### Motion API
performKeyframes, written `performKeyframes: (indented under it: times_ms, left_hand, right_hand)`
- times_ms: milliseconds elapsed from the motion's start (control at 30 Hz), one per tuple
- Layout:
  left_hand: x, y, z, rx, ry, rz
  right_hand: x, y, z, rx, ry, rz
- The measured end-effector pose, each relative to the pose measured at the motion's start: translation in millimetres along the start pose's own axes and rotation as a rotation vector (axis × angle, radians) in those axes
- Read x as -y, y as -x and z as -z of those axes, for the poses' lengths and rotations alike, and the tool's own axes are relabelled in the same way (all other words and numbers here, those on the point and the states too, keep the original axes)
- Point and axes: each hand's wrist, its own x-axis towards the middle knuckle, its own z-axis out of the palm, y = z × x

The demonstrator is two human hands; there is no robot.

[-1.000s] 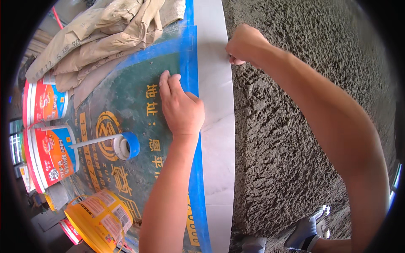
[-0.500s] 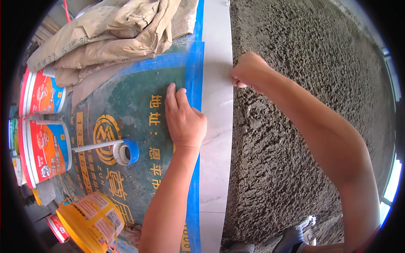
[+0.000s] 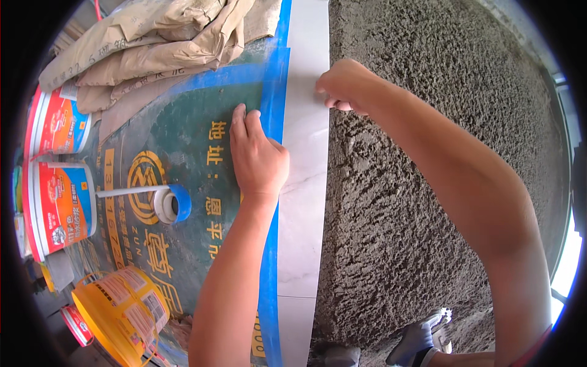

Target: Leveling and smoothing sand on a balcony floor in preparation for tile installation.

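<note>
My left hand (image 3: 259, 153) lies flat with its fingers stretched out on the dark green protective sheet (image 3: 202, 177), beside the strip of blue tape (image 3: 273, 98) along its edge. To its right runs a long, pale, marbled tile strip (image 3: 299, 183). My right hand (image 3: 346, 87) is closed, fingers curled under, at the right edge of this strip, partly over it. Whatever it may hold is hidden by the fingers. Beyond that edge spreads a rough, grey bed of mortar (image 3: 403, 202).
A blue-and-white roll of tape (image 3: 172, 204) sits on the sheet, a strip sticking out. Crumpled brown paper bags (image 3: 153, 49) lie at the far left. Red-and-white buckets (image 3: 61, 205) and a yellow bucket (image 3: 122, 315) stand at left. A shoe (image 3: 409, 345) shows at the bottom.
My right hand has shifted left, from the strip's edge to partly over it. My left hand stays at the same spot on the sheet. The whole view has shifted slightly.
</note>
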Motion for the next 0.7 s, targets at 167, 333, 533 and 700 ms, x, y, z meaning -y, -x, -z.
performKeyframes:
  times_ms: [167, 333, 533, 700]
  left_hand:
    - [9, 3, -2, -0.049, 0.042, 0.022]
    - [0, -4, 3, -0.086, 0.198, 0.049]
    - [20, 14, 15, -0.173, 0.333, 0.043]
    - [-50, 159, 72, 0.227, 1.323, 0.133]
  right_hand:
    - [7, 24, 2, -0.009, -0.175, 0.031]
    - [-7, 70, 46, -0.085, -0.195, 0.053]
    - [-68, 205, 3, 0.059, -0.089, 0.103]
    - [-141, 294, -43, 0.109, -0.224, 0.263]
